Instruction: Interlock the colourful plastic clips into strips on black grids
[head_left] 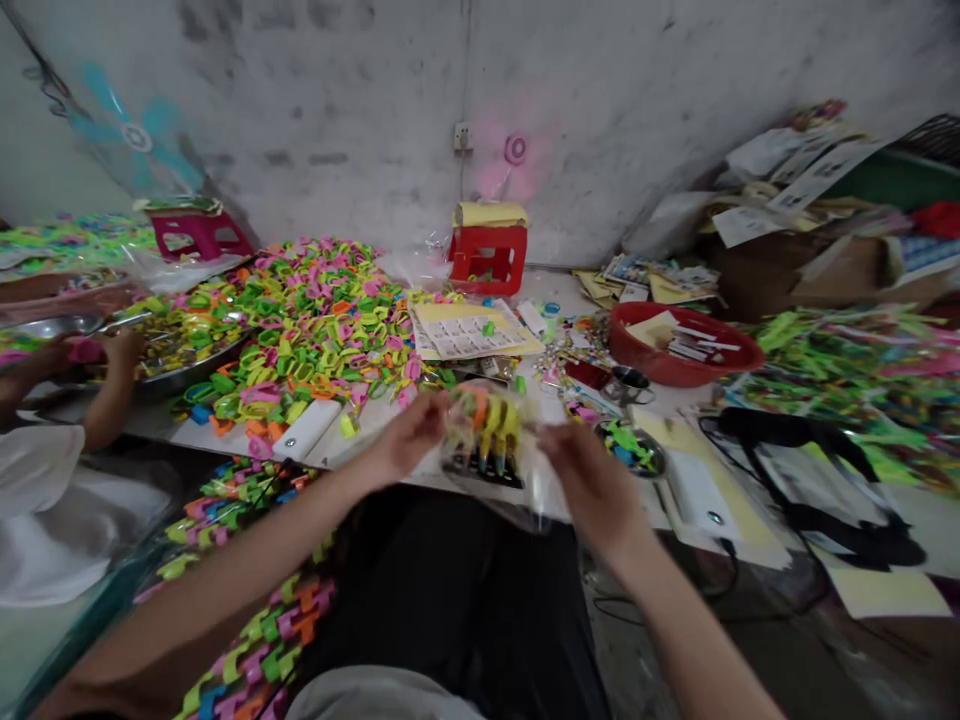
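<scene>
A clear plastic bag (491,440) with yellow, orange and green plastic pieces inside hangs between my two hands, just above the table's near edge. My left hand (409,437) pinches its left side. My right hand (589,478) grips its right side, fingers curled. The picture is blurred by motion, so the pieces inside are hard to make out.
A big heap of bright plastic clips (307,320) covers the table's left half. Printed sheets (469,330), a red stool-like box (487,255), a red basin (679,345) and a small metal cup (628,383) lie beyond. Another person's hands (112,355) work at a metal tray on the left.
</scene>
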